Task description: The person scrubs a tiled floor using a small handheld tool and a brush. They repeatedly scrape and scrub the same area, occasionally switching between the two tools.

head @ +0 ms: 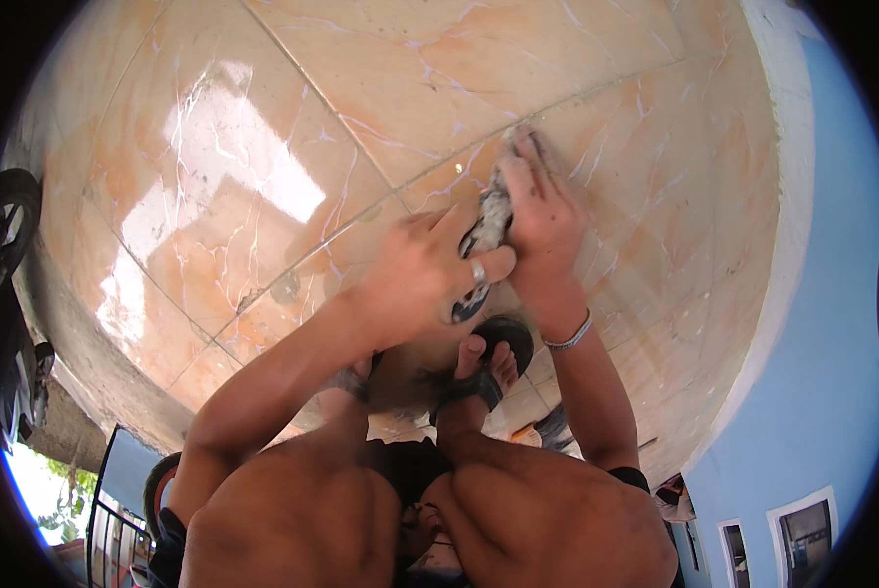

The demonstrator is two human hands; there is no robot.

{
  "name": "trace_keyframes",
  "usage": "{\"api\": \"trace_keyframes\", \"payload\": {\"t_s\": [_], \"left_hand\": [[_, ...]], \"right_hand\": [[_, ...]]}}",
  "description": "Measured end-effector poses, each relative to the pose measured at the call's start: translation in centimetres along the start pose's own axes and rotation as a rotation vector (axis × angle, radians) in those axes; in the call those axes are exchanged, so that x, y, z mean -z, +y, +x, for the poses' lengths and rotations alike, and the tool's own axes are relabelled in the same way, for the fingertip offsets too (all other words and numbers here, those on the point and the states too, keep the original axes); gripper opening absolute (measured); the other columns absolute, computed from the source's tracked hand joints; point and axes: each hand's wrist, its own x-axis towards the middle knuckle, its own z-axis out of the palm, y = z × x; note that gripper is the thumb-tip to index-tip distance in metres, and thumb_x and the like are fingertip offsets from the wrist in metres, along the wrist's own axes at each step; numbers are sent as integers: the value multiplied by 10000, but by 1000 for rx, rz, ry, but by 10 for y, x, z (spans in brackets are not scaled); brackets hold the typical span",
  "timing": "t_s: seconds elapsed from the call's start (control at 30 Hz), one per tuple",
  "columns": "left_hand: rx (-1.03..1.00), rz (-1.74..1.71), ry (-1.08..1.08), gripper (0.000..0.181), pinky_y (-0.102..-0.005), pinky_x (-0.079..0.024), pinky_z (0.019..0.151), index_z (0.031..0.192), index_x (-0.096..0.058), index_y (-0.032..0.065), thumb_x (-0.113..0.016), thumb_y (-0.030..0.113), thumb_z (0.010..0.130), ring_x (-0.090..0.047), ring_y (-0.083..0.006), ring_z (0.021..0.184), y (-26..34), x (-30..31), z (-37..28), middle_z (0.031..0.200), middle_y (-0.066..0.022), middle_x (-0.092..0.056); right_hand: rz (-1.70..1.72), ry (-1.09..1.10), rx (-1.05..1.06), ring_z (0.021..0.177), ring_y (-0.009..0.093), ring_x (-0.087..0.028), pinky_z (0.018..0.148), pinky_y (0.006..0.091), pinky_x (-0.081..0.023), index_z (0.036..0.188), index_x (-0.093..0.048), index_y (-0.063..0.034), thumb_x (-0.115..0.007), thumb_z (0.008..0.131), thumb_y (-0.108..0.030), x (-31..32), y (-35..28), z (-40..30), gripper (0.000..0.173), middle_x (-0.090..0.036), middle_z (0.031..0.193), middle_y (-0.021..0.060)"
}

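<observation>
A long, narrow dark item with a mottled grey-white, rag-like surface (494, 213) lies between my hands, over the tiled floor; what exactly it is cannot be told. The curled fingers of my left hand (428, 275), which wears a ring, close around its near part. My right hand (546, 209), with a bracelet at the wrist, holds its far end, and the fingers hide much of it. Both hands are slightly blurred. Just below them is my foot in a black sandal (509, 338).
Glossy marble-patterned floor tiles (321, 66) spread around me, with bright reflections at left. A blue wall (829, 279) with a white base rises at right. A black wheel (14, 217) stands at the far left edge, and a dark metal railing (119, 540) at lower left.
</observation>
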Motion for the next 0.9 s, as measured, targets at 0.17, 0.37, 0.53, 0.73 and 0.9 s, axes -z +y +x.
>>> {"api": "trace_keyframes", "payload": {"t_s": [0.17,0.37,0.53,0.73,0.9], "left_hand": [[-50,74,-1,422,-434,-498,620,1063,-722,186,-806,185,650,-623,-331,729,1,1,3,967,-151,-564],[-61,60,-49,438,-444,-499,637,1078,-711,186,-807,181,650,-630,-331,756,-4,-6,13,950,-142,-558],[-57,72,-32,432,-428,-504,634,1091,-711,196,-806,196,670,-632,-322,744,-1,-6,10,943,-139,-557],[-123,107,18,448,-417,-496,615,1089,-710,192,-802,176,650,-621,-313,724,-5,-13,28,959,-140,-566],[-42,97,-22,441,-405,-485,587,1080,-727,187,-804,161,646,-611,-313,697,2,3,10,938,-143,-576]], "right_hand": [[68,32,64,1291,444,-672,1075,484,-570,1254,-709,-16,-659,907,-141,-4,-7,-4,373,-707,1375,234],[16,9,-88,1292,450,-670,1063,489,-576,1266,-694,-20,-696,899,-181,5,9,6,401,-698,1384,245],[18,46,167,1280,445,-684,1029,479,-598,1208,-705,-25,-700,920,-168,3,6,2,322,-698,1392,244],[65,44,-38,1291,436,-679,1053,469,-586,1205,-705,-22,-678,911,-155,6,17,12,324,-708,1379,236],[14,13,165,1259,427,-701,1032,461,-601,1226,-701,-3,-679,913,-122,-1,0,5,336,-710,1371,241]]}}
